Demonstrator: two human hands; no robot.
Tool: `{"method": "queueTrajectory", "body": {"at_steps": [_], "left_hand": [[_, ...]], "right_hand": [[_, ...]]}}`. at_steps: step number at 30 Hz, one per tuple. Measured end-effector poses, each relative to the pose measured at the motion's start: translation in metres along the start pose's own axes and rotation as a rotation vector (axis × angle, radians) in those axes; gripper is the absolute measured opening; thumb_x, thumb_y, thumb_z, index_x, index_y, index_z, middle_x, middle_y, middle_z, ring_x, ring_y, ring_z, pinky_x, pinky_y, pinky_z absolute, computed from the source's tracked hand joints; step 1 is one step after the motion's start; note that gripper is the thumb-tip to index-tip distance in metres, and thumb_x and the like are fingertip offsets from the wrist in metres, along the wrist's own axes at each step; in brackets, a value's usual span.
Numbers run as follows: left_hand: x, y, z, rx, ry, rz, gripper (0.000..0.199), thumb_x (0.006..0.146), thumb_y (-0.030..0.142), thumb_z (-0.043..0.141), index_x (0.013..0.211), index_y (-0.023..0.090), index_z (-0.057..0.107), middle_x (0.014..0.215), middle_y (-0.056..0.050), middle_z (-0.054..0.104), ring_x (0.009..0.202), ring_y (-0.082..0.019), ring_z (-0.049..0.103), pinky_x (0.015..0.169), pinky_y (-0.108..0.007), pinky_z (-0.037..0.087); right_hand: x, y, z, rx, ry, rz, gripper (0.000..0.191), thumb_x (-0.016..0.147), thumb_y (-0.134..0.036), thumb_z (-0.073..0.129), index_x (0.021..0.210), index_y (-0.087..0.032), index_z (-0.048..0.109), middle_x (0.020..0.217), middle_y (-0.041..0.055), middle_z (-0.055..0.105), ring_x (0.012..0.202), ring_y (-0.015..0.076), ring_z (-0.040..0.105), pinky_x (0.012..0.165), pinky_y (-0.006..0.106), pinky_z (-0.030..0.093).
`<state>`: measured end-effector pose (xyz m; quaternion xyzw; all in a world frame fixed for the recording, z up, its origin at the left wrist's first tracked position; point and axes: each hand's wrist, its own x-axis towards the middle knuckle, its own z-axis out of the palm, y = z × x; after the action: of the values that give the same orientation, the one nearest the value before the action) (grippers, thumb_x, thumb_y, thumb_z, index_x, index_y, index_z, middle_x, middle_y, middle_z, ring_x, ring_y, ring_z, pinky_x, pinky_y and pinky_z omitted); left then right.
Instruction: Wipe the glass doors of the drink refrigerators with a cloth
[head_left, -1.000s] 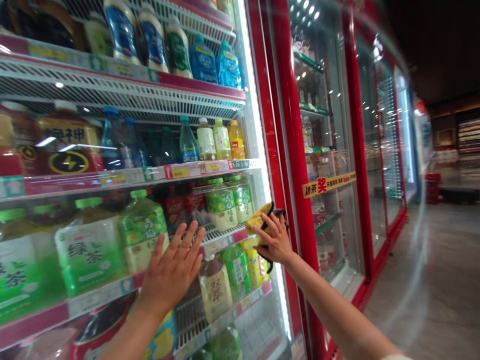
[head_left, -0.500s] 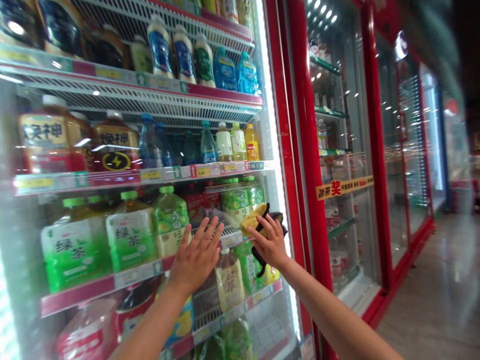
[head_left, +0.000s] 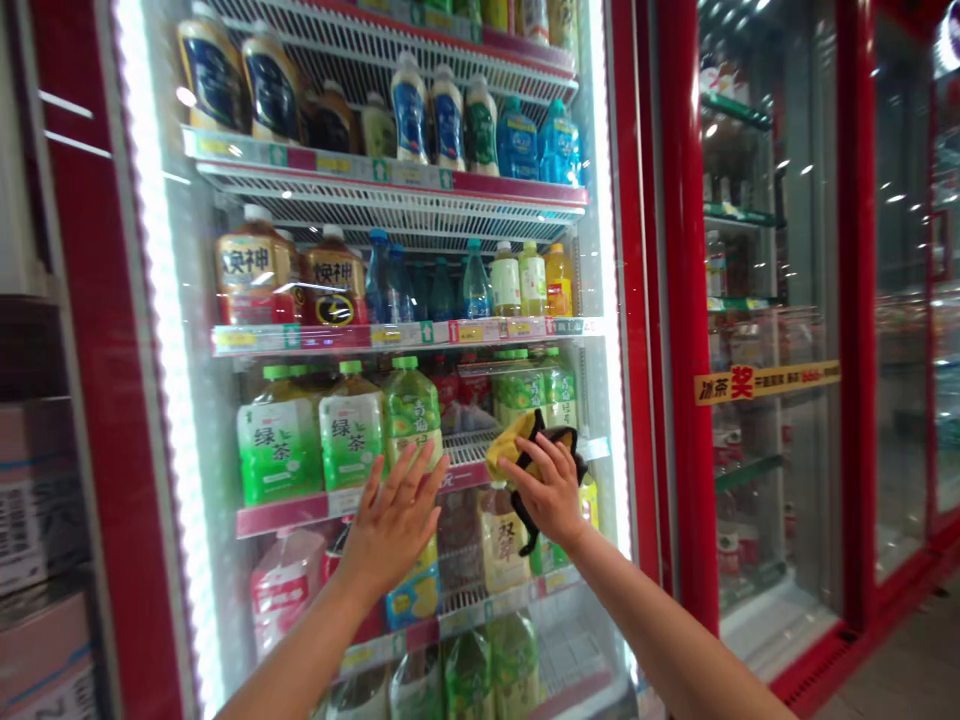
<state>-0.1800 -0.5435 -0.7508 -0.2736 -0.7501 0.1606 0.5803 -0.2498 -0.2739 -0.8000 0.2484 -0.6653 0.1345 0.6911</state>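
My left hand (head_left: 394,525) is pressed flat with spread fingers against the glass door (head_left: 202,420) of a red-framed drinks refrigerator, holding nothing. Beside it, my right hand (head_left: 544,490) grips a crumpled yellow and black cloth (head_left: 517,447) against the same glass. The cloth lies over the shelf edge level, near the door's lit right side. Behind the glass, green tea bottles (head_left: 352,440) stand on the shelf just above my left hand. A tan-labelled bottle (head_left: 499,540) is partly hidden behind the cloth and my right hand.
Stocked wire shelves with price strips fill the refrigerator. A red door frame (head_left: 682,300) separates it from another glass door on the right, which has a yellow sticker (head_left: 765,382). Stacked cardboard boxes (head_left: 37,520) stand at the left edge.
The view has swung left, so the door now faces me more squarely. Both hands remain on the glass, and the cloth remains in my right hand.
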Motion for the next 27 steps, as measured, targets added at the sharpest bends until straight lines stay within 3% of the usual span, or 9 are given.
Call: {"method": "queueTrajectory", "body": {"at_steps": [2, 5, 9, 12, 14, 18, 21, 25, 27], "left_hand": [[-0.01, -0.006, -0.005, 0.012, -0.018, 0.002, 0.083, 0.096, 0.037, 0.06, 0.164, 0.026, 0.014, 0.169, -0.009, 0.028, 0.159, -0.026, 0.015, 0.131, -0.052, 0.006], [-0.024, -0.016, -0.014, 0.02, -0.04, -0.029, 0.083, 0.096, 0.039, 0.06, 0.164, 0.025, 0.015, 0.168, -0.009, 0.032, 0.159, -0.026, 0.015, 0.131, -0.052, 0.007], [-0.037, -0.022, -0.02, -0.004, -0.049, -0.102, 0.084, 0.095, 0.043, 0.06, 0.164, 0.025, 0.015, 0.167, -0.01, 0.032, 0.159, -0.026, 0.018, 0.131, -0.051, 0.009], [-0.043, -0.022, -0.02, -0.023, -0.083, -0.107, 0.085, 0.094, 0.049, 0.06, 0.164, 0.023, 0.018, 0.168, -0.011, 0.031, 0.159, -0.027, 0.017, 0.131, -0.05, 0.008], [-0.048, -0.022, -0.022, -0.022, -0.11, -0.106, 0.085, 0.094, 0.05, 0.06, 0.164, 0.023, 0.019, 0.168, -0.011, 0.031, 0.159, -0.027, 0.016, 0.131, -0.049, 0.007], [-0.062, -0.033, -0.034, 0.004, -0.138, -0.086, 0.086, 0.094, 0.048, 0.061, 0.164, 0.023, 0.018, 0.169, -0.01, 0.03, 0.16, -0.027, 0.014, 0.131, -0.049, 0.007], [-0.072, -0.047, -0.046, 0.033, -0.142, -0.103, 0.088, 0.095, 0.047, 0.06, 0.165, 0.023, 0.014, 0.169, -0.011, 0.027, 0.159, -0.027, 0.015, 0.131, -0.05, 0.008], [-0.078, -0.06, -0.055, 0.055, -0.158, -0.183, 0.089, 0.095, 0.05, 0.06, 0.165, 0.022, 0.012, 0.169, -0.013, 0.026, 0.159, -0.029, 0.014, 0.131, -0.052, 0.008], [-0.08, -0.062, -0.057, 0.064, -0.17, -0.192, 0.09, 0.095, 0.051, 0.059, 0.165, 0.022, 0.011, 0.169, -0.014, 0.027, 0.159, -0.03, 0.014, 0.13, -0.054, 0.009]], "right_hand": [[-0.012, 0.01, -0.01, -0.013, -0.03, -0.059, 0.046, 0.095, -0.015, 0.058, 0.129, -0.044, 0.067, 0.137, -0.0021, 0.065, 0.137, 0.0212, 0.051, 0.121, 0.044, 0.031], [0.011, 0.023, -0.006, -0.031, 0.067, 0.091, 0.045, 0.098, -0.014, 0.052, 0.132, -0.04, 0.066, 0.138, 0.0025, 0.064, 0.137, 0.0237, 0.051, 0.118, 0.049, 0.034], [0.06, -0.014, 0.021, -0.037, 0.199, 0.282, 0.045, 0.099, -0.019, 0.051, 0.139, -0.037, 0.061, 0.146, 0.008, 0.057, 0.142, 0.0306, 0.044, 0.113, 0.054, 0.04], [0.054, -0.052, 0.027, -0.035, 0.075, 0.192, 0.046, 0.098, -0.027, 0.059, 0.142, -0.041, 0.059, 0.15, 0.006, 0.055, 0.144, 0.0322, 0.041, 0.116, 0.055, 0.034], [0.032, -0.057, 0.019, -0.023, -0.043, 0.031, 0.048, 0.096, -0.028, 0.061, 0.141, -0.044, 0.058, 0.149, 0.0022, 0.057, 0.144, 0.0296, 0.042, 0.12, 0.052, 0.03], [0.009, -0.017, -0.004, 0.006, -0.162, -0.268, 0.047, 0.097, -0.023, 0.06, 0.138, -0.048, 0.06, 0.142, -0.0033, 0.064, 0.139, 0.0227, 0.049, 0.124, 0.047, 0.024], [0.038, 0.002, 0.0, 0.002, -0.051, -0.158, 0.041, 0.098, -0.022, 0.058, 0.132, -0.043, 0.066, 0.139, -0.0007, 0.065, 0.137, 0.0227, 0.051, 0.122, 0.046, 0.029], [0.084, -0.047, 0.028, -0.022, 0.088, 0.13, 0.037, 0.098, -0.025, 0.058, 0.132, -0.036, 0.068, 0.143, 0.0058, 0.061, 0.139, 0.0281, 0.047, 0.116, 0.047, 0.034], [0.084, -0.086, 0.036, 0.009, 0.055, 0.091, 0.036, 0.097, -0.031, 0.062, 0.133, -0.037, 0.067, 0.144, 0.0055, 0.061, 0.139, 0.0292, 0.046, 0.116, 0.048, 0.032]]}}
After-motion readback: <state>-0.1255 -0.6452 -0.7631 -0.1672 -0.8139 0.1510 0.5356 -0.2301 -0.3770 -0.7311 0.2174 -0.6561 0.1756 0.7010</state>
